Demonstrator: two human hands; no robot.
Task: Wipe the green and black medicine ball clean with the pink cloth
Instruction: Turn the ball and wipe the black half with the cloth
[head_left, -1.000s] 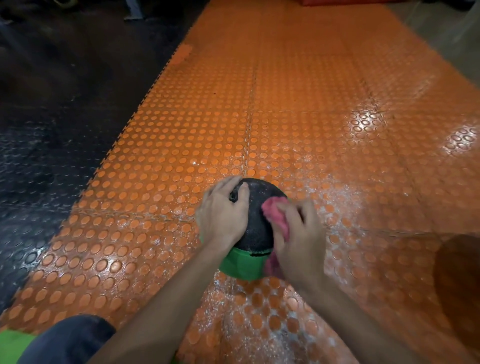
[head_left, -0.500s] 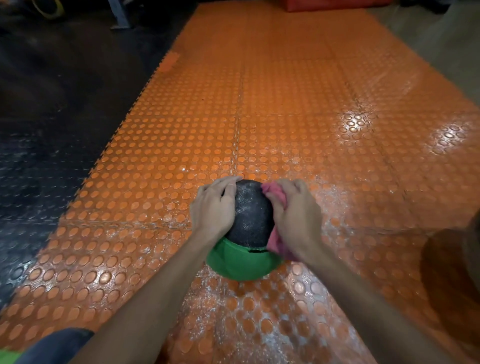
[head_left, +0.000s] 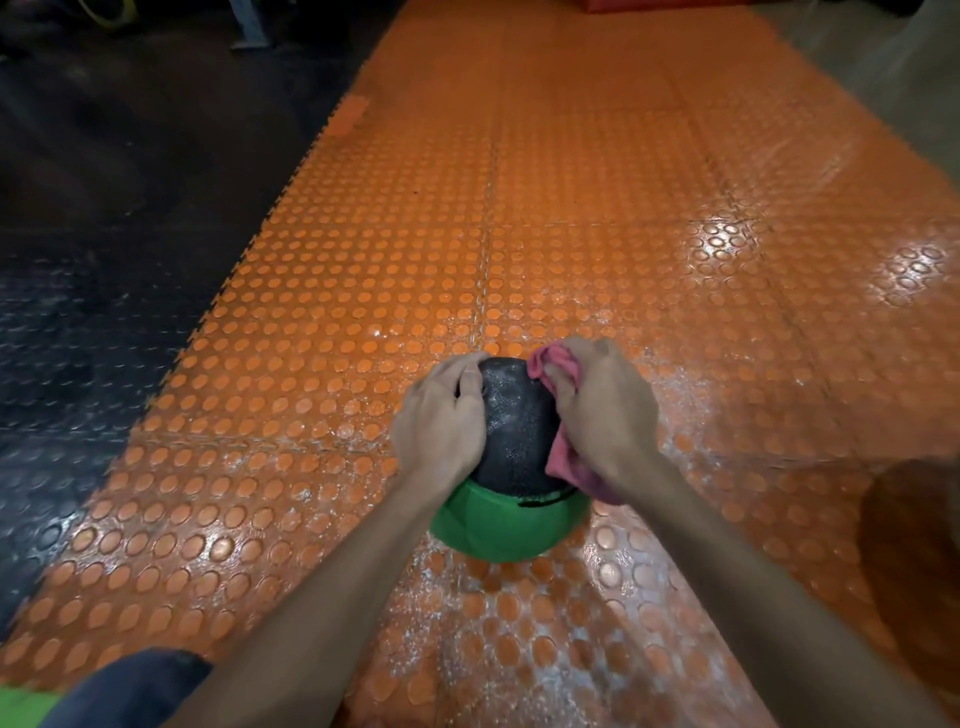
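Fingers of the right hand (head_left: 602, 410) bunched around the pink cloth (head_left: 563, 460), pressing it flat against the right flank of the medicine ball (head_left: 511, 447); one corner of the cloth poking up past the knuckles, the rest trailing down toward the green half. Fingers of the left hand (head_left: 441, 415) spread and curled over the ball's left shoulder, gripping it bare, thumb near the top. Ball sitting on the orange studded floor mat (head_left: 571, 234), black half upward and away, green half low and toward the body. Probably mid-wipe on the black half. Cloth lying to the right of centre, so likely next: sweeping leftward over the crown or down onto the green, left hand steadying or turning. Dark flooring (head_left: 104, 260) well off left.
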